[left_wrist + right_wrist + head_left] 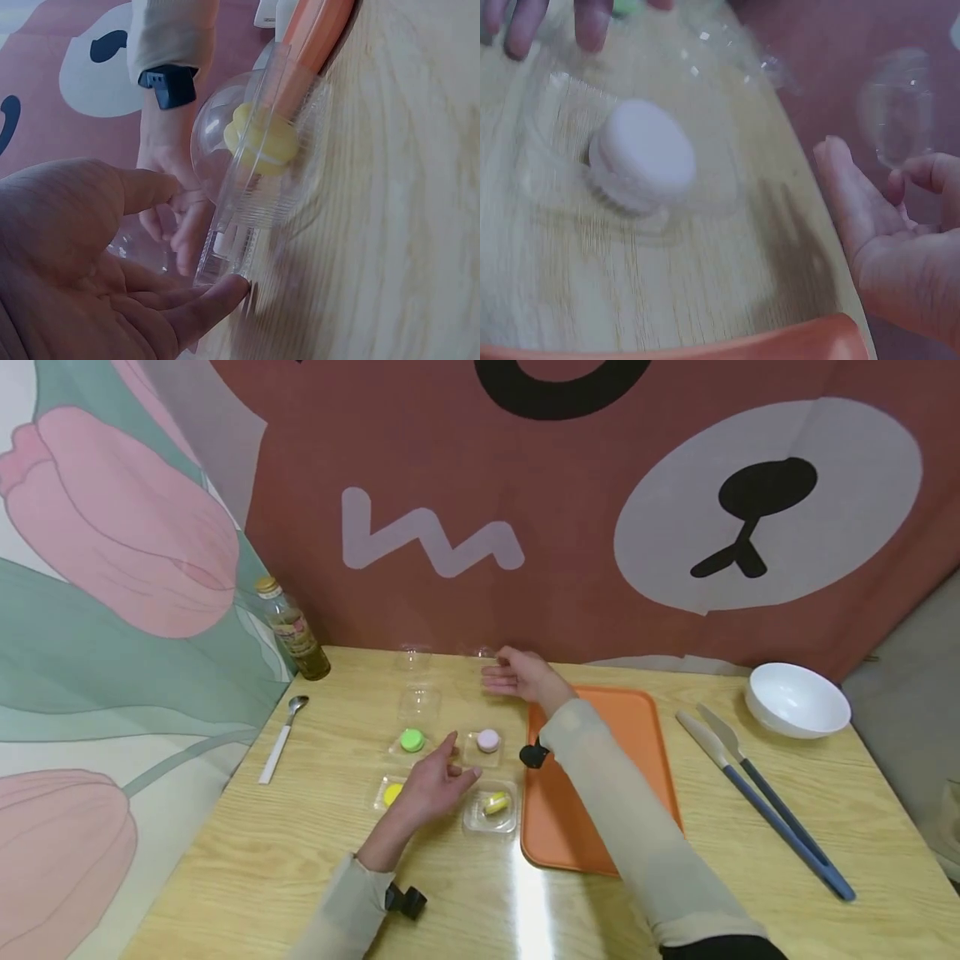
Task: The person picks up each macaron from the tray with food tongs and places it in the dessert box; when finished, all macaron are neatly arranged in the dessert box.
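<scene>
At the back, my right hand (pixel 521 677) pinches the edge of a clear plastic lid (pixel 900 112) between thumb and a finger; its other fingers are stretched out. My left hand (pixel 431 787) hovers among the small clear containers, fingers loosely extended, holding nothing. Beside its thumb, a lidded container (pixel 489 822) holds a yellow macaron (pixel 262 142) lying on its side. A pink macaron (pixel 645 154) and a green macaron (pixel 412 741) sit on uncovered clear bases. A yellow macaron (pixel 392 794) is partly hidden behind the left hand.
Clear lids (pixel 420 702) lie behind the macarons. An orange tray (pixel 547 843) lies under the right forearm. Further right are tongs (pixel 780 818) and a white bowl (pixel 798 702). A spoon (pixel 279 752) and a bottle (pixel 296 635) are on the left.
</scene>
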The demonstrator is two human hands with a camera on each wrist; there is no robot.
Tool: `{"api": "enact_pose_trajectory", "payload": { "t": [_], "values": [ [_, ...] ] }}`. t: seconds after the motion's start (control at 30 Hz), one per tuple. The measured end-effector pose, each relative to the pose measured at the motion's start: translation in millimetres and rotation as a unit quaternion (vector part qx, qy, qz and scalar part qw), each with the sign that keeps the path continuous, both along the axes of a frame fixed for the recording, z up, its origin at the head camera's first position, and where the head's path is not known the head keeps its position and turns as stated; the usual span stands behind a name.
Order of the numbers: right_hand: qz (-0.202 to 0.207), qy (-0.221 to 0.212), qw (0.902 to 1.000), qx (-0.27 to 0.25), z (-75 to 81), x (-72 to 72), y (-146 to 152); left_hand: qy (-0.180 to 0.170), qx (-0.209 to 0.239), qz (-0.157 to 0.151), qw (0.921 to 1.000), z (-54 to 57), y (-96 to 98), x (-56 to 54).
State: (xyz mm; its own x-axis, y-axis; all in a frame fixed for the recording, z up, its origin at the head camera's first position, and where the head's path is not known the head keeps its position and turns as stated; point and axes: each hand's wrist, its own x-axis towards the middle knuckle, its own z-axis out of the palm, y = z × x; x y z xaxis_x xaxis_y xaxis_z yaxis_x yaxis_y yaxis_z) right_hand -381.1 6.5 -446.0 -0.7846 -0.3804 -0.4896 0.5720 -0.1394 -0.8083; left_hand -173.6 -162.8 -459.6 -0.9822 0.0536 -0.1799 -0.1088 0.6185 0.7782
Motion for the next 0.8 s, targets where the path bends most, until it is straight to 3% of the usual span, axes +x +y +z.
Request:
{"api": "enact_pose_trajectory", "payload": {
  "t": [0.17, 0.47, 0.8],
  "values": [
    [-0.006, -0.017, 0.9971, -0.073, 3.6, 0.8, 7.6, 0.002, -0.002, -0.002, 1.0000, -0.2, 0.5, -0.7],
    [-0.017, 0.006, 0.9984, -0.054, 2.6, 4.2, 21.8, -0.001, -0.011, 0.000, 0.9999, -1.1, 0.5, -0.1],
    [-0.053, 0.023, 0.9885, -0.140, -1.7, 5.9, 30.4, 0.001, -0.009, 0.001, 1.0000, -1.4, 1.4, -0.1]
  ]
}}
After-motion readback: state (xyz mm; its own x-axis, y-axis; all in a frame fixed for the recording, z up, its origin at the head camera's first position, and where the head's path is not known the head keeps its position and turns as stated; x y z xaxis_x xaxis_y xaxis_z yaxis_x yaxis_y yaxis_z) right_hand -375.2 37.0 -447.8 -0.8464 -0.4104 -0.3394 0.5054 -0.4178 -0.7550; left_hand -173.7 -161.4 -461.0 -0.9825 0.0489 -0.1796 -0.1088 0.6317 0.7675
